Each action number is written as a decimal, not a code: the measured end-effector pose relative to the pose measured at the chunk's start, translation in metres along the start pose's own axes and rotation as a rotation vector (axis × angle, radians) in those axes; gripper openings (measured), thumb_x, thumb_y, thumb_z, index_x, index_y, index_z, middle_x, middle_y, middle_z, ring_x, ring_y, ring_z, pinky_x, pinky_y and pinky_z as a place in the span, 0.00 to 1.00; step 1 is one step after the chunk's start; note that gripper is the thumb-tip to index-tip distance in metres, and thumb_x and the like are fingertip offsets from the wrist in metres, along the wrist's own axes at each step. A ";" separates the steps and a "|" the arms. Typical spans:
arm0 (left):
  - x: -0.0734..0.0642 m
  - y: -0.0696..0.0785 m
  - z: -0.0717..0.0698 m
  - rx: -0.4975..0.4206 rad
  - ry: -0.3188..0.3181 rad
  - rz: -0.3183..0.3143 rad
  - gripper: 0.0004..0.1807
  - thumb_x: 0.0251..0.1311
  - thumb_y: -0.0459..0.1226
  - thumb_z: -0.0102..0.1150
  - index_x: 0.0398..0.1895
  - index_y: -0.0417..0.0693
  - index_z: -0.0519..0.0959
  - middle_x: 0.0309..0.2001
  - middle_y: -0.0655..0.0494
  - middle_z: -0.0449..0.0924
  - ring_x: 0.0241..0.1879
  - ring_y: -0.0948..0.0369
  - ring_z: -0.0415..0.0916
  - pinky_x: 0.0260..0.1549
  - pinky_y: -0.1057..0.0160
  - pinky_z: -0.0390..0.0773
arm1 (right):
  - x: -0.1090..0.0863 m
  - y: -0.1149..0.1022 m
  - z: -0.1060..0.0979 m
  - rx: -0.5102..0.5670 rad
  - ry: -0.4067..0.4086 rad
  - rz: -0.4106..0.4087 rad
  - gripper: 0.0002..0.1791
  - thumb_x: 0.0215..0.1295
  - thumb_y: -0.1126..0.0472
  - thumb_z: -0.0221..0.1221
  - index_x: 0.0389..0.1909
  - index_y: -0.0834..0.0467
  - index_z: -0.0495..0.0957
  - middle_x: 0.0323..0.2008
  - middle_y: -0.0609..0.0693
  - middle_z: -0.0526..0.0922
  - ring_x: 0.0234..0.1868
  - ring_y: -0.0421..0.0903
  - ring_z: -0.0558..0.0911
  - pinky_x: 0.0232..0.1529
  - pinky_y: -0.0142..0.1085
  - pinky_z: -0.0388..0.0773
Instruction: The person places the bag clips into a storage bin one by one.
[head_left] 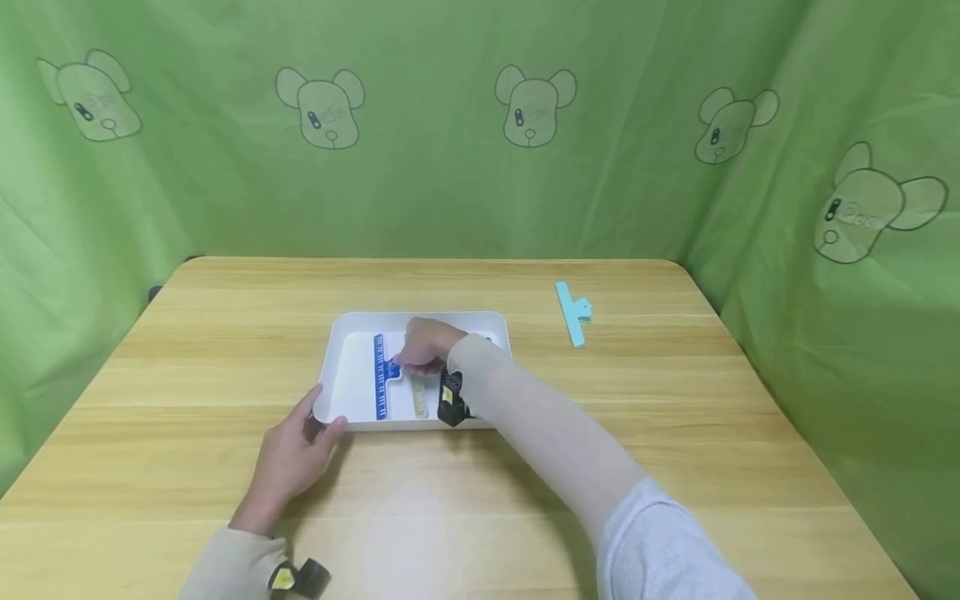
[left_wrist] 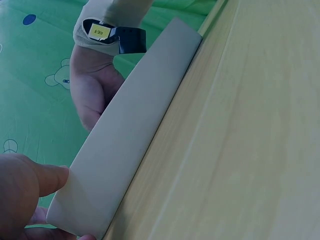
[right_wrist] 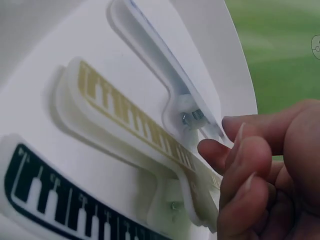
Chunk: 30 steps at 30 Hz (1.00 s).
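My right hand (head_left: pixel 427 343) reaches into a white tray (head_left: pixel 405 426) and pinches the handle of a blue clip (head_left: pixel 380 379) patterned with piano keys. In the right wrist view, thumb and forefinger meet at the handle end, beside the clip's metal spring. Next to it in the tray lies a yellow clip (head_left: pixel 419 398) of the same pattern, then a dark clip (right_wrist: pixel 50 192), which the right arm hides in the head view. My left hand (head_left: pixel 292 458) grips the tray's near left corner, thumb on the outer wall (left_wrist: pixel 125 125).
A light blue clip (head_left: pixel 574 315) lies on the wooden table (head_left: pixel 187 375), right of the tray and farther back. Green curtains (head_left: pixel 435 200) with bear-face outlines hang behind and at both sides of the table.
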<state>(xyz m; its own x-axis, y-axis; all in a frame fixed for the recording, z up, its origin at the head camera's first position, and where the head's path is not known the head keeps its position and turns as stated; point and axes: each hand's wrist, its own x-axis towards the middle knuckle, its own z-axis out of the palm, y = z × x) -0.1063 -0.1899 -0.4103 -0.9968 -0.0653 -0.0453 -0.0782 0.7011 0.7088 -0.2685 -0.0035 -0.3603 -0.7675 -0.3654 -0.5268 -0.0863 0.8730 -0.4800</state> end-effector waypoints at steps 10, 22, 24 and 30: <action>-0.002 0.000 0.000 0.003 -0.005 -0.007 0.41 0.69 0.50 0.53 0.75 0.38 0.50 0.70 0.32 0.56 0.67 0.36 0.56 0.63 0.40 0.61 | -0.006 0.011 -0.013 -0.069 0.036 -0.035 0.25 0.69 0.51 0.57 0.11 0.55 0.71 0.10 0.46 0.73 0.11 0.39 0.69 0.16 0.28 0.71; -0.002 0.001 -0.002 -0.004 0.006 0.006 0.40 0.69 0.47 0.54 0.75 0.37 0.51 0.69 0.31 0.58 0.67 0.36 0.57 0.64 0.40 0.60 | -0.023 0.027 -0.038 0.003 0.106 -0.047 0.22 0.71 0.50 0.55 0.20 0.58 0.78 0.13 0.46 0.71 0.14 0.39 0.70 0.20 0.29 0.77; -0.002 0.001 -0.002 -0.005 0.008 0.009 0.40 0.69 0.47 0.54 0.75 0.37 0.51 0.69 0.32 0.58 0.66 0.36 0.58 0.64 0.40 0.60 | -0.024 0.031 -0.042 0.011 0.115 -0.045 0.23 0.71 0.49 0.55 0.19 0.58 0.78 0.12 0.46 0.71 0.14 0.39 0.70 0.20 0.29 0.76; -0.002 0.002 -0.001 -0.012 0.000 0.005 0.40 0.69 0.47 0.54 0.75 0.38 0.51 0.69 0.32 0.57 0.67 0.37 0.57 0.64 0.41 0.60 | -0.027 0.047 -0.053 0.035 0.141 -0.034 0.23 0.70 0.50 0.55 0.21 0.61 0.81 0.10 0.45 0.69 0.13 0.39 0.68 0.18 0.28 0.72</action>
<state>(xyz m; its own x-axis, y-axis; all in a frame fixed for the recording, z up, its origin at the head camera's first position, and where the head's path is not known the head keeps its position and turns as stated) -0.1046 -0.1892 -0.4083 -0.9972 -0.0619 -0.0419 -0.0731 0.6925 0.7177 -0.2856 0.0649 -0.3317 -0.8465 -0.3430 -0.4072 -0.0929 0.8483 -0.5214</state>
